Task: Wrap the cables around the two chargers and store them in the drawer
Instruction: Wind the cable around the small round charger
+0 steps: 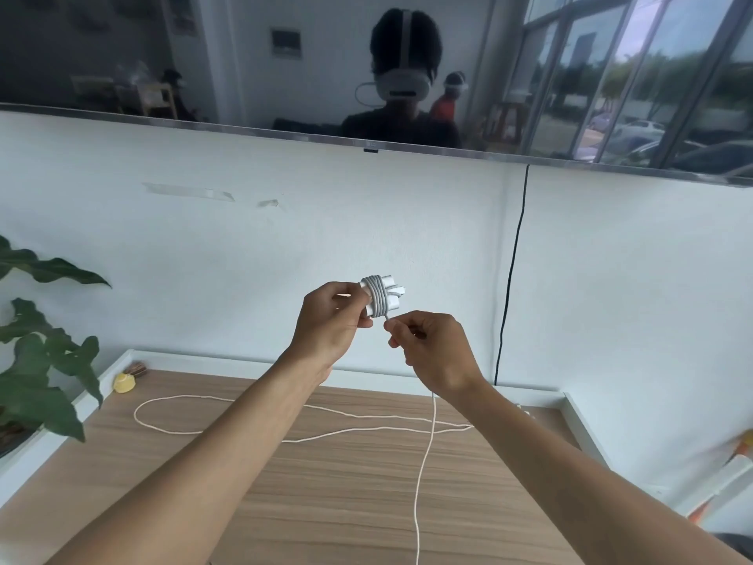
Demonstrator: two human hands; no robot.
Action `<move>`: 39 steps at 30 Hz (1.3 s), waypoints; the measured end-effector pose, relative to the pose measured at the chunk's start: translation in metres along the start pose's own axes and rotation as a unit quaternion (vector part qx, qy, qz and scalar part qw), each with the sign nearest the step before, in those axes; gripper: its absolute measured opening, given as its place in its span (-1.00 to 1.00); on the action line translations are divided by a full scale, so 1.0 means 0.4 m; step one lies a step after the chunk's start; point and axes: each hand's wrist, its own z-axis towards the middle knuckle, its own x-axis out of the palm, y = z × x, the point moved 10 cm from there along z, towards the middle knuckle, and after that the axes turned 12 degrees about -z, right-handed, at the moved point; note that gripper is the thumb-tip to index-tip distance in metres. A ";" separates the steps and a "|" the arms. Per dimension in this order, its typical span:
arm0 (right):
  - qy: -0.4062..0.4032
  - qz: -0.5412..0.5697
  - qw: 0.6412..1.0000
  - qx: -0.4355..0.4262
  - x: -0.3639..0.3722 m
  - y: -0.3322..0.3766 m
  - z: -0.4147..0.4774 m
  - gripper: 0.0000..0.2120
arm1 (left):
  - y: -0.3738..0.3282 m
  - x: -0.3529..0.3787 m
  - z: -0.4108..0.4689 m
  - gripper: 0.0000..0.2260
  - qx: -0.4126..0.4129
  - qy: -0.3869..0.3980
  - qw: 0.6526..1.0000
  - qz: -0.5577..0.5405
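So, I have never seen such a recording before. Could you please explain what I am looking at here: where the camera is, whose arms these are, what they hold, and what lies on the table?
There is no machine. The single picture comes from a camera worn on a person's head, looking forward and down, so the two bare arms are that person's own. The left hand holds up a white charger with several turns of cable already wound around it. The right hand pinches the loose cable just below the charger; the rest hangs down. On the wooden table lies a long white cable in a loop, and a small yellow object sits in the far left corner. A leafy plant stands at the left. Above, a dark screen reflects the room.
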 end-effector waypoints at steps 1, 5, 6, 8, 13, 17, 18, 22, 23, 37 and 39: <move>0.003 -0.015 1.000 -0.005 -0.003 0.003 -0.001 -0.83 | -0.002 -0.001 0.001 -0.88 0.008 -0.001 1.000 0.015; 0.026 -0.087 0.995 -0.042 -0.016 0.029 -0.003 -0.84 | -0.013 -0.008 0.001 -0.96 0.042 -0.001 0.996 0.081; 0.036 -0.123 0.990 -0.058 -0.021 0.041 -0.002 -0.84 | -0.016 -0.006 -0.002 -0.98 0.050 0.006 0.995 0.089; 0.050 -0.206 0.973 -0.093 -0.036 0.068 0.004 -0.85 | -0.021 0.000 -0.007 -0.92 0.064 0.026 0.993 0.100; 0.056 -0.360 0.910 -0.196 -0.078 0.156 0.004 -0.83 | -0.030 0.025 -0.018 -0.89 0.071 0.101 0.985 0.119; 0.052 -0.348 0.904 -0.244 -0.101 0.205 0.008 -0.87 | -0.027 0.051 -0.035 -0.94 0.040 0.173 0.978 0.106; 0.057 -0.329 0.910 -0.245 -0.107 0.207 0.012 -0.89 | -0.028 0.054 -0.041 -0.87 0.033 0.188 0.978 0.089; 0.094 -0.180 0.964 -0.169 -0.127 0.169 0.034 -0.92 | -0.024 0.058 -0.062 -0.70 -0.002 0.235 0.972 0.025; 0.108 -0.144 0.972 -0.149 -0.123 0.157 0.036 -0.93 | -0.023 0.056 -0.067 -0.73 -0.009 0.241 0.970 0.008; 0.101 0.185 0.975 -0.067 -0.027 0.061 -0.003 -0.75 | -0.038 0.052 -0.097 -0.80 -0.082 0.211 0.958 -0.178; 0.069 0.135 0.986 -0.075 -0.007 0.053 -0.028 -0.76 | -0.034 0.035 -0.080 -0.76 -0.087 0.163 0.962 -0.199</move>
